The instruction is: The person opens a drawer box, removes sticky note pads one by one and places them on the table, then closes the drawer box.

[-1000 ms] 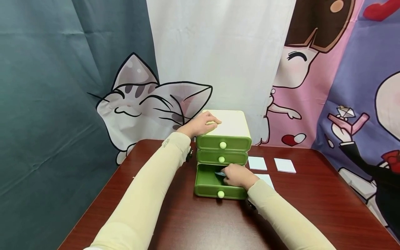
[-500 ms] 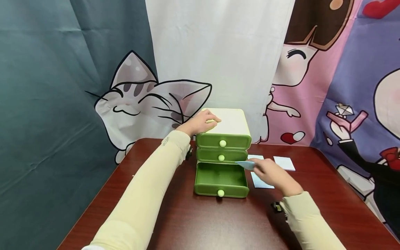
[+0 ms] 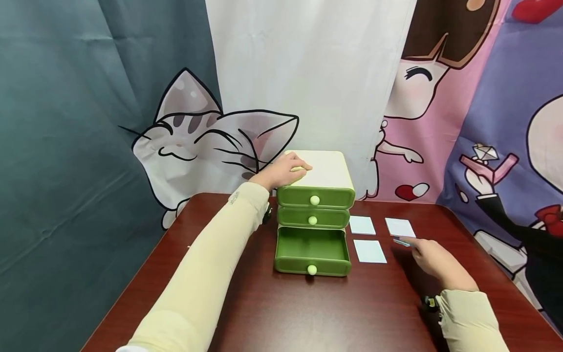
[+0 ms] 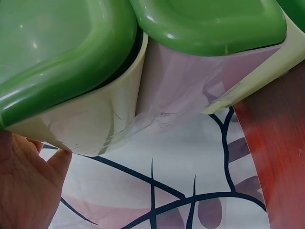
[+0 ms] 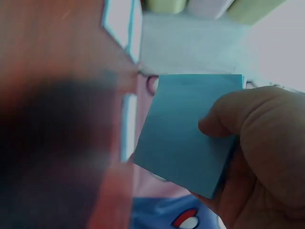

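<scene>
A small drawer cabinet [image 3: 330,171] with a cream top and green drawer fronts stands at the table's back. Its bottom drawer [image 3: 290,265] is pulled out, and no item shows in it. My left hand [image 3: 287,170] rests on the top at the left side, fingers lying over the cream surface. Over the table to the right, my right hand [image 3: 437,264] pinches a blue square sticky-note pad [image 5: 186,129], thumb on its face. In the head view the pad appears nearly edge-on, close to a white-looking square pad [image 3: 400,227].
Two more pale square pads, one behind [image 3: 362,225] and one in front [image 3: 370,251], lie right of the cabinet on the brown table [image 3: 272,313]. A printed cloth backdrop [image 3: 316,73] hangs directly behind the table. Both upper drawers are closed.
My right hand has lifted the blue sticky-note pad out of the bottom drawer and carried it right, over the table beside the other pads. My left hand stays on the cabinet.
</scene>
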`<state>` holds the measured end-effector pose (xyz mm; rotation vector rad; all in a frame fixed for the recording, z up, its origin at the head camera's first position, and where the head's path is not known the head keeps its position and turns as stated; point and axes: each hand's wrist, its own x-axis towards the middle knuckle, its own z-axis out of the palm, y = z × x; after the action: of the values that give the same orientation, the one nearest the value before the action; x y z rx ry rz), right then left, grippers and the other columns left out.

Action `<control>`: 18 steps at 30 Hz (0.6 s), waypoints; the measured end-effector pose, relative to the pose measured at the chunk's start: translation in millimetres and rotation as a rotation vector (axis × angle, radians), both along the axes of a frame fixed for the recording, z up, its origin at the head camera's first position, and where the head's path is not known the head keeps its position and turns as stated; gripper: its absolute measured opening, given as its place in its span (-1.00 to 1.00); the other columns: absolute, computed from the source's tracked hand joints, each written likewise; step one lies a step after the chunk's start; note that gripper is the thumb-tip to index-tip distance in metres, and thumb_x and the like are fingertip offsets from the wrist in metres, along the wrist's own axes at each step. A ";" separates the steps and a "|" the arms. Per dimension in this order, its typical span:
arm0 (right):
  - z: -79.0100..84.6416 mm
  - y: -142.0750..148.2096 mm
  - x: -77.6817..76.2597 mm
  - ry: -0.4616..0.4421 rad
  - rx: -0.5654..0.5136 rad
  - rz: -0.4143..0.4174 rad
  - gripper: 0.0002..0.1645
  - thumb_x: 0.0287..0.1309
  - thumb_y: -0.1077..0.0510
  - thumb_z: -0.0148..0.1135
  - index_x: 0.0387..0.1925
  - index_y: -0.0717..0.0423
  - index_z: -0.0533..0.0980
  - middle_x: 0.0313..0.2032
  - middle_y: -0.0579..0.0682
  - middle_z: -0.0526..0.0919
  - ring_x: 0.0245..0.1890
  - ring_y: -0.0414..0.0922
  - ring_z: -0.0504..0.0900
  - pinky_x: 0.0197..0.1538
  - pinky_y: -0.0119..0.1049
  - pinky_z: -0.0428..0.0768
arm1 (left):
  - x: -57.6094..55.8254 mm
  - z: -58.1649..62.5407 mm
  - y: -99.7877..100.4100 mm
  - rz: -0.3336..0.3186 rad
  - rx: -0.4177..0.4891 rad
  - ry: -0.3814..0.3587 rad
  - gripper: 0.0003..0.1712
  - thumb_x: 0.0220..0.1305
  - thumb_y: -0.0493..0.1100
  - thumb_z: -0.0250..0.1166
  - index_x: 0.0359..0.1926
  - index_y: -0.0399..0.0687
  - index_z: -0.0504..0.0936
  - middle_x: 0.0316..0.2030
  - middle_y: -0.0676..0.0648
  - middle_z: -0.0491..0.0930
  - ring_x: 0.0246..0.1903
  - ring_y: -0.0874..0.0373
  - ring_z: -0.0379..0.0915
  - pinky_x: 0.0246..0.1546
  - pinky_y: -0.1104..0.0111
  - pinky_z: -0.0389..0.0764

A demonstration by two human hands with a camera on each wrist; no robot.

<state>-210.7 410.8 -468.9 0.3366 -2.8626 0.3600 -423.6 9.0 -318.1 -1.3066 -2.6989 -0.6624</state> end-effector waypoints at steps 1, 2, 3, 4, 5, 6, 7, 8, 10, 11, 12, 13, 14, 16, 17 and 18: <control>-2.0 3.0 0.0 -0.023 -0.002 -0.003 -0.52 0.07 0.49 0.09 0.02 0.22 0.64 -0.28 0.21 0.70 -0.42 -0.03 0.53 -0.30 -0.09 0.52 | -0.1 1.0 0.4 0.001 -0.001 0.002 -0.58 0.56 0.03 0.02 0.29 0.18 0.61 0.15 -0.05 0.40 0.20 0.04 0.26 0.26 0.17 0.32; -3.7 5.6 0.0 -0.054 -0.005 -0.007 -0.51 0.05 0.50 0.09 0.02 0.24 0.64 -0.27 0.23 0.70 -0.41 -0.02 0.54 -0.30 -0.08 0.53 | -0.3 1.9 0.9 0.002 -0.002 0.003 -0.58 0.56 0.03 0.02 0.29 0.18 0.61 0.15 -0.06 0.40 0.20 0.04 0.26 0.26 0.18 0.32; -4.7 7.7 0.2 -0.086 -0.005 -0.007 -0.51 0.02 0.49 0.10 0.02 0.27 0.64 -0.28 0.25 0.69 -0.40 0.00 0.54 -0.30 -0.07 0.53 | -0.3 2.7 1.3 0.002 -0.003 0.003 -0.58 0.56 0.03 0.02 0.29 0.18 0.61 0.15 -0.05 0.40 0.20 0.04 0.26 0.26 0.18 0.32; -5.4 9.2 0.6 -0.123 -0.011 -0.011 -0.49 -0.01 0.48 0.13 0.03 0.29 0.65 -0.26 0.26 0.69 -0.38 0.01 0.55 -0.28 -0.07 0.53 | -0.3 3.4 1.7 -0.001 -0.003 0.002 -0.58 0.56 0.03 0.02 0.29 0.17 0.61 0.16 -0.06 0.40 0.20 0.04 0.26 0.26 0.18 0.33; -6.1 10.7 0.8 -0.157 -0.017 -0.015 -0.49 -0.05 0.46 0.16 0.02 0.29 0.65 -0.25 0.25 0.69 -0.36 0.01 0.55 -0.26 -0.08 0.52 | -0.5 3.6 2.1 -0.005 0.000 -0.002 -0.58 0.56 0.02 0.02 0.29 0.16 0.61 0.16 -0.06 0.40 0.20 0.03 0.26 0.26 0.18 0.33; -6.4 11.6 1.0 -0.188 -0.022 -0.019 -0.50 -0.06 0.43 0.21 0.01 0.29 0.66 -0.23 0.25 0.69 -0.34 0.02 0.55 -0.26 -0.09 0.52 | -0.6 4.0 2.5 -0.007 0.004 -0.006 -0.58 0.56 0.02 0.03 0.29 0.15 0.61 0.16 -0.07 0.40 0.19 0.03 0.26 0.26 0.17 0.33; -7.1 12.6 0.9 -0.218 -0.028 -0.022 -0.52 -0.06 0.40 0.27 0.01 0.29 0.66 -0.19 0.27 0.69 -0.31 0.03 0.55 -0.25 -0.10 0.51 | -0.5 4.2 2.6 -0.008 0.006 -0.008 -0.58 0.56 0.01 0.03 0.29 0.14 0.61 0.16 -0.07 0.40 0.19 0.03 0.26 0.26 0.17 0.33; -7.5 13.0 1.0 -0.245 -0.038 -0.026 -0.52 -0.07 0.35 0.33 0.00 0.28 0.67 -0.15 0.28 0.69 -0.29 0.03 0.54 -0.24 -0.11 0.50 | -0.6 4.1 2.6 -0.008 0.009 -0.011 -0.58 0.55 0.01 0.03 0.29 0.14 0.61 0.16 -0.07 0.41 0.19 0.03 0.26 0.26 0.17 0.33; -9.1 13.7 0.6 -0.273 -0.051 -0.027 -0.53 -0.07 0.27 0.42 -0.02 0.24 0.69 -0.06 0.30 0.68 -0.23 0.05 0.56 -0.20 -0.11 0.52 | -1.0 3.2 2.6 -0.007 0.014 -0.014 -0.58 0.55 0.00 0.04 0.28 0.13 0.62 0.15 -0.08 0.41 0.18 0.03 0.27 0.25 0.17 0.33; -10.5 14.2 0.0 -0.275 -0.055 -0.020 -0.54 -0.06 0.24 0.46 -0.02 0.23 0.70 -0.02 0.31 0.67 -0.20 0.07 0.58 -0.17 -0.09 0.54 | -1.2 2.4 2.4 -0.006 0.016 -0.013 -0.59 0.55 -0.01 0.04 0.28 0.12 0.62 0.14 -0.08 0.41 0.18 0.03 0.27 0.25 0.17 0.33; -11.9 14.6 -0.6 -0.275 -0.059 -0.016 -0.54 -0.05 0.22 0.48 -0.03 0.23 0.70 0.04 0.32 0.66 -0.15 0.10 0.60 -0.14 -0.06 0.56 | -1.2 1.8 2.2 -0.005 0.015 -0.012 -0.59 0.55 -0.01 0.04 0.28 0.12 0.62 0.14 -0.08 0.41 0.18 0.03 0.27 0.25 0.18 0.33; -13.8 15.3 -1.4 -0.268 -0.060 -0.009 -0.55 -0.05 0.22 0.49 -0.03 0.22 0.71 0.07 0.32 0.65 -0.11 0.13 0.61 -0.11 -0.03 0.57 | -1.3 1.1 1.9 -0.006 0.014 -0.011 -0.59 0.55 -0.02 0.05 0.28 0.11 0.62 0.14 -0.08 0.41 0.19 0.03 0.27 0.26 0.18 0.32; -15.5 16.0 -2.1 -0.258 -0.060 -0.002 -0.55 -0.04 0.23 0.49 -0.03 0.21 0.71 0.07 0.31 0.65 -0.08 0.16 0.63 -0.07 0.01 0.58 | -1.3 0.5 1.7 -0.006 0.015 -0.010 -0.59 0.55 -0.02 0.05 0.28 0.11 0.62 0.13 -0.09 0.41 0.19 0.03 0.27 0.26 0.18 0.32; -18.7 17.5 -4.0 -0.236 -0.057 0.010 -0.56 -0.04 0.25 0.48 -0.03 0.22 0.71 0.07 0.30 0.65 -0.01 0.23 0.63 0.00 0.09 0.58 | -1.2 0.1 1.2 -0.006 0.012 -0.002 -0.59 0.54 -0.02 0.05 0.28 0.11 0.62 0.13 -0.09 0.42 0.19 0.03 0.27 0.27 0.18 0.31; -19.8 18.0 -5.1 -0.230 -0.057 0.013 -0.56 -0.03 0.26 0.48 -0.02 0.23 0.70 0.08 0.31 0.65 0.01 0.26 0.63 0.02 0.13 0.57 | -0.8 0.3 1.1 -0.005 0.012 -0.003 -0.59 0.54 -0.02 0.05 0.28 0.11 0.62 0.13 -0.09 0.42 0.19 0.03 0.27 0.27 0.18 0.31; -20.6 18.5 -6.2 -0.223 -0.059 0.015 -0.56 -0.02 0.27 0.48 -0.02 0.25 0.70 0.09 0.31 0.64 0.04 0.29 0.61 0.04 0.16 0.56 | -0.7 0.6 1.2 -0.004 0.012 -0.002 -0.59 0.54 -0.02 0.05 0.27 0.11 0.63 0.13 -0.08 0.42 0.19 0.03 0.27 0.27 0.18 0.31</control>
<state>-216.9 429.3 -489.5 0.3254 -3.0592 0.5144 -424.3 10.2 -317.5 -1.3097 -2.6901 -0.6802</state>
